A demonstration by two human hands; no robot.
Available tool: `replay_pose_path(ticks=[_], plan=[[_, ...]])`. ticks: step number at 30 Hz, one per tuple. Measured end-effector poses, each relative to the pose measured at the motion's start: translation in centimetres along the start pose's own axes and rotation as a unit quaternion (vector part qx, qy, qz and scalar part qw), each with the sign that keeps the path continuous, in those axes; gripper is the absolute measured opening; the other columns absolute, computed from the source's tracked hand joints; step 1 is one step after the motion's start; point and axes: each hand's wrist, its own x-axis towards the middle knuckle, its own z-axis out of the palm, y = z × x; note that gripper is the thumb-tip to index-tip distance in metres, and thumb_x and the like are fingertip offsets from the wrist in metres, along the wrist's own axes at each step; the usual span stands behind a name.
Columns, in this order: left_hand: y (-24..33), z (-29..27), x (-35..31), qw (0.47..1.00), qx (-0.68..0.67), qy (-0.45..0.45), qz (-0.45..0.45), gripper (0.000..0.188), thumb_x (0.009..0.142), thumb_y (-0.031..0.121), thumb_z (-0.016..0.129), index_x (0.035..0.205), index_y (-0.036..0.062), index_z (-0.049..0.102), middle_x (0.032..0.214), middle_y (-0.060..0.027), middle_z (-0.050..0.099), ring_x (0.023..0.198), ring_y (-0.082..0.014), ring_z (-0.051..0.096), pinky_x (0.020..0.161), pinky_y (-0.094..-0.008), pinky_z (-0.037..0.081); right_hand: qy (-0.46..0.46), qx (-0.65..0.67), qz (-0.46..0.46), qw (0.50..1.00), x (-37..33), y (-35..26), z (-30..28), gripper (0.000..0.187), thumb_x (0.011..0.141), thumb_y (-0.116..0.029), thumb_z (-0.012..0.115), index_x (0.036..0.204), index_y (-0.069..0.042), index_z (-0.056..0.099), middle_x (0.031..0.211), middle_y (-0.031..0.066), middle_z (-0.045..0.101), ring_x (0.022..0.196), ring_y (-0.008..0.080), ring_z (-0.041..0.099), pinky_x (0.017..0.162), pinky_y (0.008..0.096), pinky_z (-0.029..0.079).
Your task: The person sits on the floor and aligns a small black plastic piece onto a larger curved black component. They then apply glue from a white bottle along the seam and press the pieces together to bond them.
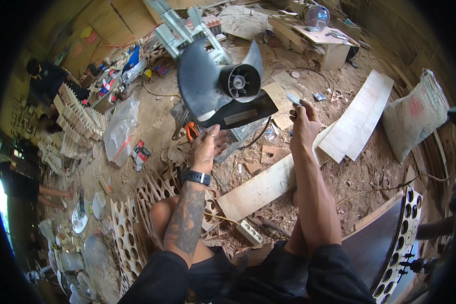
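Observation:
A black propeller [198, 81] with a round hollow hub [239, 81] stands in front of me, its broad blades spreading upward. Below the hub is a flat dark part [261, 105] with a paler strip on it. My left hand [211, 146], below the propeller, has its fingers apart and grips nothing that I can see; a dark watch is on that wrist. Whether its fingertips touch the dark part I cannot tell. To the right of the propeller, my right hand [305, 120] pinches a small, flat, pale grey rounded piece [293, 98].
Behind the propeller rises a metal frame [169, 35]. Orange-handled pliers [191, 131] lie beside my left hand. Pale boards [357, 116], a stuffed sack [415, 116], a power strip [250, 231] and perforated wood panels [124, 238] surround me. Another person [48, 81] is at far left.

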Motion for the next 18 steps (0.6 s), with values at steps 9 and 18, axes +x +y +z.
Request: replay_pose_path(ticks=[9,18], plan=[[1.8,-1.2,0.7,0.965,-0.216,0.067,0.133,0.048,0.092,0.05,0.053,0.116,0.0085,0.053,0.111,-0.006,0.056,0.088,-0.0175,0.057,0.076,-0.0357,0.051,0.08,-0.095,-0.068,0.99,1.1,-1.4,0.1,0.032,0.088,-0.028,0.069,0.076,0.002,0.069,0.068,0.0049,0.066,0.059,0.011,0.06,0.056,0.0234,0.048],[0.7,-1.5,0.9,0.978,-0.099,0.096,0.158,0.02,0.092,0.02,0.061,0.108,0.008,0.055,0.092,-0.0044,0.06,0.079,-0.0194,0.064,0.069,-0.0345,0.055,0.064,-0.045,0.004,0.997,3.9,-2.1,-2.0,0.029,0.089,-0.026,0.065,0.077,0.001,0.064,0.067,0.0056,0.061,0.054,0.0103,0.054,0.05,0.0238,0.044]])
